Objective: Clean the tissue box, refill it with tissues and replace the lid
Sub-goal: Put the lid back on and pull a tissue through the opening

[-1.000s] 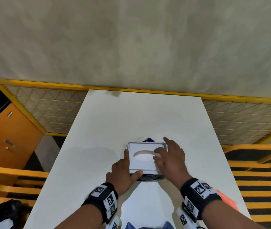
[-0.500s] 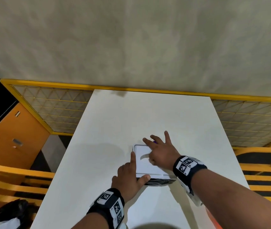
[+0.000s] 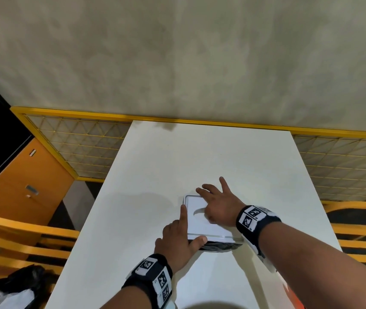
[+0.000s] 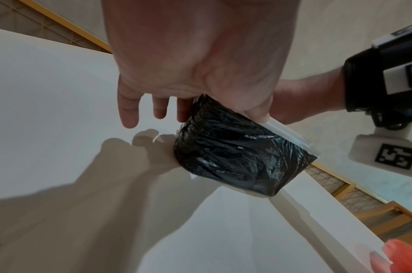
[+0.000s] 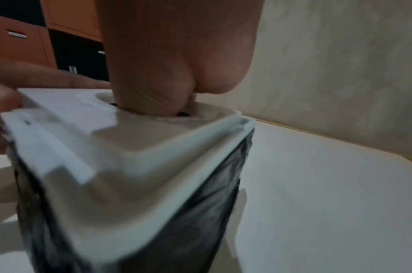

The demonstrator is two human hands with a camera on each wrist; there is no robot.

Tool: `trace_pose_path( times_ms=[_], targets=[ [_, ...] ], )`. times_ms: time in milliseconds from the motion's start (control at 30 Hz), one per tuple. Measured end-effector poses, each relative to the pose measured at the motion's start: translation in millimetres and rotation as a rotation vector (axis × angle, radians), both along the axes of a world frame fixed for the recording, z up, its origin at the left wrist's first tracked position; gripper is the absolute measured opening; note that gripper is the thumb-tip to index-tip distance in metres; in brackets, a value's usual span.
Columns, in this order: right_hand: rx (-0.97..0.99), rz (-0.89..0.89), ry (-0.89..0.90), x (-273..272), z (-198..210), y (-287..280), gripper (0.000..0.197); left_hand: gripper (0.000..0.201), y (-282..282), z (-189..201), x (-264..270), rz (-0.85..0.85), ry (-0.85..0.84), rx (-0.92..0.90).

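**Lid seated on tissue box, both hands on it**

Box (image 3: pixel 218 246) is sitting on the white table (image 3: pixel 199 157), nearer the table's near edge than its far edge, roughly midway between the left and right edges. Sides are looking black and glossy, wrapped in crinkled film. White lid (image 3: pixel 202 221) is lying flat on top, with an oval slot in its middle.

Left hand (image 3: pixel 178 238) is bracing the lid's near-left corner: index finger is lying straight along the lid's left edge, thumb is pressing against the near edge. Other fingers are hanging loose beside the box in the left wrist view, not gripping anything. Fingers apart, nothing clamped.

Right hand (image 3: pixel 218 207) is lying over the right side of the lid, palm down. Fingers are spreading out past the far edge of the lid, straight, apart. In the right wrist view the thumb is dipping into the slot; whether it is touching anything inside, can't tell. That view is blurred.

Both wrists are wearing black bands with square black-and-white markers (image 3: pixel 250 216).

Around the table: yellow mesh fence (image 3: pixel 88 150) is running along the far edge and the left, orange cabinet (image 3: pixel 21 181) beyond it at left. Something orange-red (image 4: pixel 403 258) is showing at the table's near-right corner; can't tell what it is.
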State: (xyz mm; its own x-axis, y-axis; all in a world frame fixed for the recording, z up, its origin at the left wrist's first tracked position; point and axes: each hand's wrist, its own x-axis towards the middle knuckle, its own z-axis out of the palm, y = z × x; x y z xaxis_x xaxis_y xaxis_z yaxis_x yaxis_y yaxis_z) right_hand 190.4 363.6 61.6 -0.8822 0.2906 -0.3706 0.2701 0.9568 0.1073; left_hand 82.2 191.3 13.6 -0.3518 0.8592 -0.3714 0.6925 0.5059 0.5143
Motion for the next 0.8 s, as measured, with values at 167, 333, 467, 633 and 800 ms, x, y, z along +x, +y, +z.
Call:
trace_pose_path(
  times_ms=[167, 333, 467, 633, 800],
  targets=[
    [-0.113, -0.031, 0.13, 14, 2, -1, 0.02, 0.102, -2, 2, 3, -0.011, 0.021, -0.009],
    [-0.266, -0.095, 0.386, 31, 6, 5, 0.016, 0.102, 2, 5, 1, -0.004, 0.014, -0.033],
    [-0.362, -0.264, 0.438, 33, 24, 10, 0.016, 0.102, 1, 3, 1, 0.001, -0.01, -0.025],
    [-0.32, -0.364, 0.456, 25, 34, 15, 0.012, 0.102, 1, 7, 2, 0.009, -0.018, -0.013],
    [-0.342, -0.417, 0.441, 21, 32, 16, 0.016, 0.102, 0, 8, 2, 0.004, -0.022, 0.002]
  ],
)
